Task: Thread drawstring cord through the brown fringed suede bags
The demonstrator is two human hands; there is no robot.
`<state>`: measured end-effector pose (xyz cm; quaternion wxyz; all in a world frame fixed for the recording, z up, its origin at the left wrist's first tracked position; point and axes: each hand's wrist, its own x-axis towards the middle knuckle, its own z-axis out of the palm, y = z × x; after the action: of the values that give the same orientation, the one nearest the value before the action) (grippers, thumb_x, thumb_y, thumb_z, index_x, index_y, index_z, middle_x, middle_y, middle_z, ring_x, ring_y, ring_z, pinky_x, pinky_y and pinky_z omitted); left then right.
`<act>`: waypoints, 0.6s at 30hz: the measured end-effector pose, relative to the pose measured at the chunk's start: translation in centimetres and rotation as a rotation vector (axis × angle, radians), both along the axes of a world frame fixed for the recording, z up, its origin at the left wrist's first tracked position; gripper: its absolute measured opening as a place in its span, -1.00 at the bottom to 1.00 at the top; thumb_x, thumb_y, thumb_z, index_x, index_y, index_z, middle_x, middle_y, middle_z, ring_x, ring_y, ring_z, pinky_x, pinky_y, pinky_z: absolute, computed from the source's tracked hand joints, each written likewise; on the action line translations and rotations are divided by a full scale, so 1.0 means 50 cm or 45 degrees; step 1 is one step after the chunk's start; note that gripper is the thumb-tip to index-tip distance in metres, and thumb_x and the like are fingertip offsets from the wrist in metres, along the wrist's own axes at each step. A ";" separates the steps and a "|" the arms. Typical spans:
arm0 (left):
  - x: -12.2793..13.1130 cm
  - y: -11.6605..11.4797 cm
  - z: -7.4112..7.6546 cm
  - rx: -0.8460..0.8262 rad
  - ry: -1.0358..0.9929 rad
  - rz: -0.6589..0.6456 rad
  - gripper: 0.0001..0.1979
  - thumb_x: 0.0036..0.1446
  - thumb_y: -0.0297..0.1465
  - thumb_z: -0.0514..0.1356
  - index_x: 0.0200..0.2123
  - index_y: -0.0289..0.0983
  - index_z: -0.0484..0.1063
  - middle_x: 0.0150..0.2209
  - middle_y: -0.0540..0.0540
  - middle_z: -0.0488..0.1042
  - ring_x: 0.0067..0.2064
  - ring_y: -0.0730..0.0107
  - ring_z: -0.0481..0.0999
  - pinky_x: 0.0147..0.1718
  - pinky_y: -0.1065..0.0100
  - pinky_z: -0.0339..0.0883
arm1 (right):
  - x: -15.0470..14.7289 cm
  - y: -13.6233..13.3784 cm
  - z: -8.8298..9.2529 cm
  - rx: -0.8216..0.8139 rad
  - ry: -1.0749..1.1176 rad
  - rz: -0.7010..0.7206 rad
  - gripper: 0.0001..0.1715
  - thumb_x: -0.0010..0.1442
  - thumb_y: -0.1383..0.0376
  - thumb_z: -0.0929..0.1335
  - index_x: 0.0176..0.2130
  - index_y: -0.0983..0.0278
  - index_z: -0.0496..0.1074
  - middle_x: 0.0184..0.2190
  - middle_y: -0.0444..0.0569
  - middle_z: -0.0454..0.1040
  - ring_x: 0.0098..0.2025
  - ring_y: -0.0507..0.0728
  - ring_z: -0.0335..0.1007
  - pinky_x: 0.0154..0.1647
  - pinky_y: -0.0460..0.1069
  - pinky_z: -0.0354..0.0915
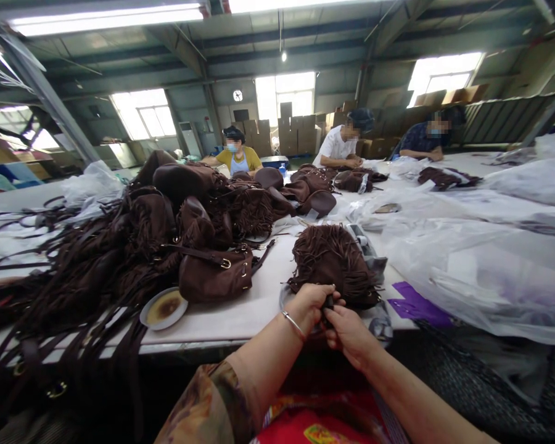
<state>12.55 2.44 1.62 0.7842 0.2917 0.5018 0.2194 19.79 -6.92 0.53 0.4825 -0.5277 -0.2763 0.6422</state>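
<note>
Both my hands are closed together at the table's near edge, just in front of a dark brown fringed leather bag (pixel 333 259). My left hand (pixel 313 303), with a silver bangle at its wrist, pinches a short dark strap-like piece (pixel 327 303). The fingers of my right hand (pixel 351 336) close on the same piece from below and the right. Whether it is joined to the bag is hidden by my fingers. Grey and clear plastic (pixel 379 324) lies under and beside the fringed bag.
Brown bags and straps (pixel 143 228) are heaped at left, some straps hanging over the edge. A smooth buckled bag (pixel 215 274) stands by a shallow dish (pixel 164 308) of yellowish-brown stuff. Clear plastic bags (pixel 485 271) and purple material (pixel 419 303) lie right. Several people (pixel 340 145) sit across the table.
</note>
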 end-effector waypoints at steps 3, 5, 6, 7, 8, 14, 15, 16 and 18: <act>0.024 0.004 -0.004 -0.048 -0.046 0.149 -0.72 0.32 -0.46 0.05 -0.49 -0.30 0.30 -0.57 -0.01 0.42 -0.57 0.42 0.45 -0.48 0.38 0.38 | 0.004 -0.003 -0.002 0.024 -0.031 -0.019 -0.65 0.05 0.10 0.44 -0.38 0.27 0.28 -0.60 -0.25 0.31 -0.70 -0.14 0.03 -0.73 -0.20 -0.02; 0.039 0.008 -0.008 -0.056 -0.083 0.240 -0.71 0.33 -0.50 0.03 -0.49 -0.29 0.27 -0.58 0.02 0.39 -0.55 0.47 0.46 -0.44 0.44 0.38 | 0.008 -0.003 -0.004 0.032 -0.036 -0.037 -0.65 0.04 0.11 0.45 -0.38 0.28 0.29 -0.60 -0.25 0.31 -0.69 -0.14 0.04 -0.72 -0.20 -0.01; 0.044 0.010 -0.009 -0.058 -0.101 0.270 -0.71 0.33 -0.49 0.04 -0.49 -0.29 0.26 -0.57 0.02 0.39 -0.55 0.48 0.46 -0.44 0.46 0.37 | 0.010 -0.002 -0.006 0.032 -0.027 -0.051 -0.65 0.04 0.11 0.45 -0.38 0.28 0.29 -0.60 -0.25 0.31 -0.69 -0.14 0.05 -0.72 -0.20 0.00; 0.047 0.011 -0.010 -0.059 -0.119 0.288 -0.72 0.33 -0.48 0.05 -0.49 -0.29 0.27 -0.57 0.01 0.41 -0.55 0.48 0.46 -0.45 0.46 0.36 | 0.011 0.000 -0.009 0.032 -0.010 -0.064 -0.65 0.04 0.11 0.45 -0.37 0.27 0.29 -0.60 -0.25 0.31 -0.69 -0.13 0.06 -0.72 -0.20 0.02; 0.047 0.011 -0.011 -0.059 -0.137 0.296 -0.73 0.32 -0.46 0.07 -0.48 -0.29 0.28 -0.56 -0.02 0.43 -0.55 0.47 0.46 -0.47 0.46 0.35 | 0.013 0.002 -0.012 0.034 0.015 -0.074 -0.64 0.05 0.11 0.45 -0.37 0.27 0.29 -0.59 -0.25 0.31 -0.68 -0.13 0.07 -0.71 -0.20 0.03; -0.016 -0.014 -0.014 -0.011 -0.398 0.077 -0.69 0.30 -0.22 0.13 -0.35 -0.36 0.43 -0.34 -0.21 0.57 -0.44 0.32 0.54 -0.51 0.39 0.38 | 0.015 0.001 -0.031 0.063 0.193 -0.062 -0.61 0.08 0.06 0.45 -0.31 0.26 0.29 -0.55 -0.25 0.33 -0.68 -0.13 0.07 -0.69 -0.19 0.08; -0.029 -0.021 -0.017 0.032 -0.442 0.018 -0.66 0.30 -0.19 0.12 -0.32 -0.37 0.44 -0.31 -0.23 0.57 -0.46 0.34 0.53 -0.55 0.40 0.35 | 0.015 -0.001 -0.033 0.067 0.206 -0.051 -0.60 0.08 0.06 0.45 -0.31 0.26 0.29 -0.55 -0.25 0.33 -0.68 -0.13 0.06 -0.70 -0.19 0.07; -0.040 -0.027 -0.021 0.091 -0.461 -0.017 -0.65 0.30 -0.18 0.12 -0.30 -0.38 0.46 -0.30 -0.24 0.58 -0.49 0.36 0.50 -0.59 0.42 0.32 | 0.013 -0.002 -0.034 0.074 0.213 -0.044 -0.60 0.08 0.05 0.45 -0.32 0.26 0.28 -0.55 -0.25 0.33 -0.69 -0.14 0.05 -0.70 -0.19 0.07; -0.054 -0.037 -0.027 0.222 -0.429 -0.026 -0.66 0.27 -0.18 0.15 -0.26 -0.39 0.48 -0.29 -0.24 0.58 -0.56 0.43 0.44 -0.67 0.46 0.23 | 0.008 -0.001 -0.035 0.090 0.203 -0.057 -0.59 0.07 0.03 0.45 -0.34 0.25 0.27 -0.55 -0.25 0.32 -0.70 -0.13 0.05 -0.72 -0.18 0.06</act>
<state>9.84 0.61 0.25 0.8310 0.3231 0.3396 0.2997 20.18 -6.99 -1.23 0.5357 -0.4637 -0.2477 0.6609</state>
